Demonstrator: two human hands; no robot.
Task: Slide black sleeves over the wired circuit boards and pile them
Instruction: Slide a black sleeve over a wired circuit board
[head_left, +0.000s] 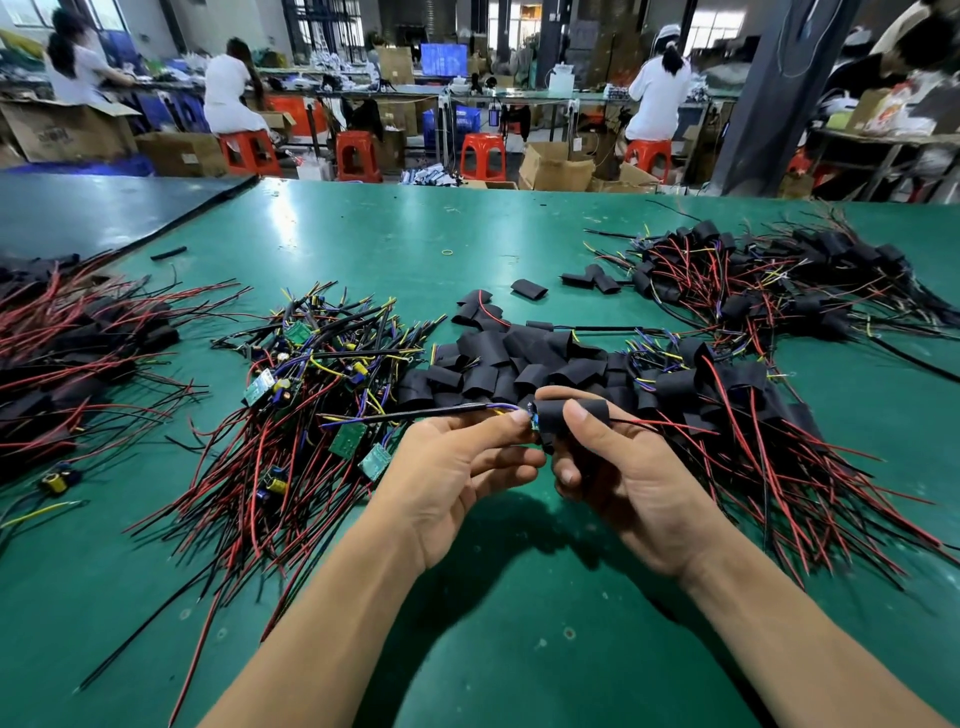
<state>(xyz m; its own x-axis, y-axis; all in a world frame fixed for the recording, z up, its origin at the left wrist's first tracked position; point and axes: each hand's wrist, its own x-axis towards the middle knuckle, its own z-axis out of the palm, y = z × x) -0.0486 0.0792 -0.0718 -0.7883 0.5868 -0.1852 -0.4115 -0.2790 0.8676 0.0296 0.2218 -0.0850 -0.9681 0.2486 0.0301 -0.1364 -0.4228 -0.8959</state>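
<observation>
Green matting covers the tabletop (363, 234), and everything on it can be placed from the black sleeve (563, 415) held up in the middle. Far to the left of that sleeve lies a far-left pile of sleeved boards (67, 353) with red and black wires fanning out, and below it in the view a loose yellow coil component (56, 481). Closer in, still left of the sleeve, a tangled pile of bare circuit boards (311, 395) shows green boards, capacitors and red, black, yellow and purple leads. Just behind the sleeve sits a heap of empty sleeves (519, 364). The left hand (457, 467) meets the sleeve's left mouth with thumb and forefinger pinched together on the wired circuit board (532, 419). Only a small edge of that board shows outside the sleeve, and its purple, yellow and black leads run off leftward over the bare pile. The right hand (623, 478) grips the sleeve itself, thumb pressed on top and fingers (566, 475) curled underneath, and a red and a black wire trail out of the sleeve's right end. Right of the sleeve, a near-right pile of sleeved boards (753, 415) spreads long red and black wires toward the camera. Farther back on that side lies a far-right pile of sleeved boards (779, 280).
</observation>
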